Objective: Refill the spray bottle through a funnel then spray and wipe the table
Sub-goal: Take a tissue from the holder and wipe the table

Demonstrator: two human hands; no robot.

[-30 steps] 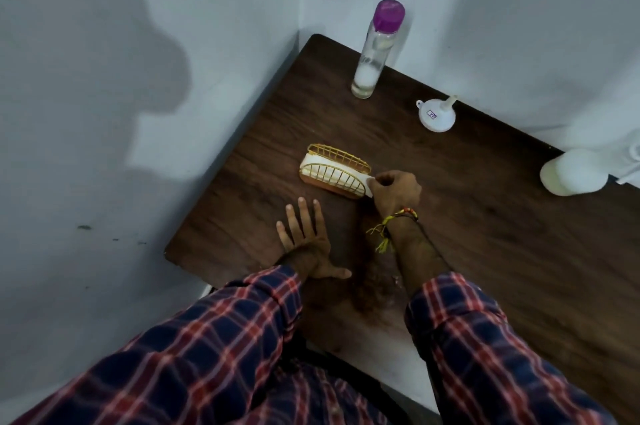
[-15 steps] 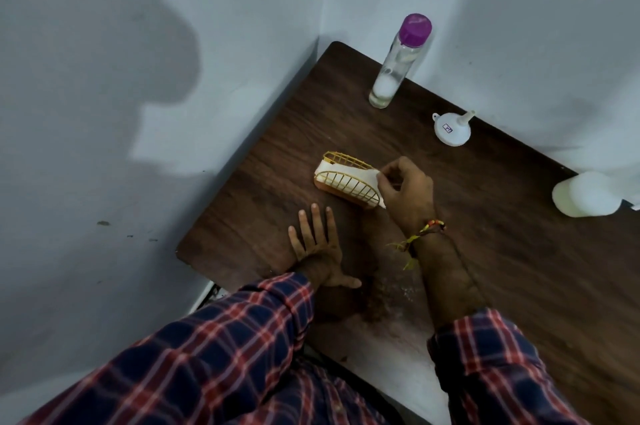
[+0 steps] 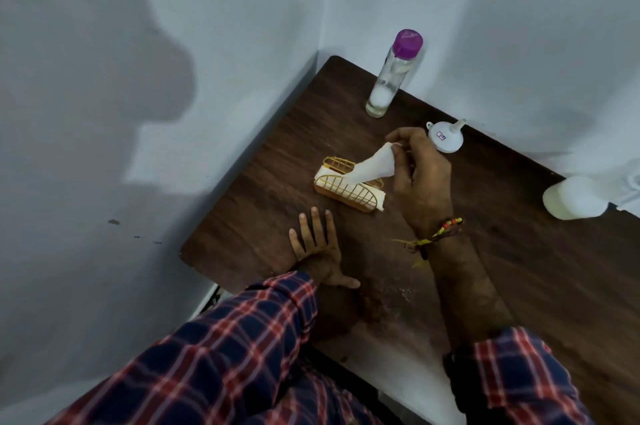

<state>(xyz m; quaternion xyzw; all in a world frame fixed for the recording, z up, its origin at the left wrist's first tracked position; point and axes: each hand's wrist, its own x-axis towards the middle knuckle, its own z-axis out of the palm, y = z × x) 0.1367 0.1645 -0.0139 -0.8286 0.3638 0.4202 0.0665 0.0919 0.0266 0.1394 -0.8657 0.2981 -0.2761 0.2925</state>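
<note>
Tissue [image 3: 375, 165] now half out of the wire holder [image 3: 349, 190], drawn up into a white cone. Half a second ago only a corner pinched low at the holder's near end; a second ago right hand [image 3: 420, 182] down against that end. Now raised above the holder, thumb and first fingers [image 3: 401, 147] clamped together on the tissue's tip, lower end of the sheet not yet free of the wire.

Left hand [image 3: 317, 251] unchanged: flat on the counter [image 3: 519, 269], fingers straight and spread, just short of the holder, holding nothing.

Funnel [image 3: 445, 137] lying on its side just beyond the right hand, spout toward the wall. Clear bottle with purple cap [image 3: 393, 78] upright in the far corner, a little liquid at the bottom. White bottle [image 3: 575, 198] at the right edge of the view, near the wall, only partly seen; probably the spray bottle, head not plainly visible.

Wet-looking patch and specks [image 3: 384, 303] on the counter near the front edge, between the two forearms.

Judging by that: filling and spraying likely done, wiping next. Sheet needs a last pull clear of the holder; light holder unpinned, could lift or slide with it.
</note>
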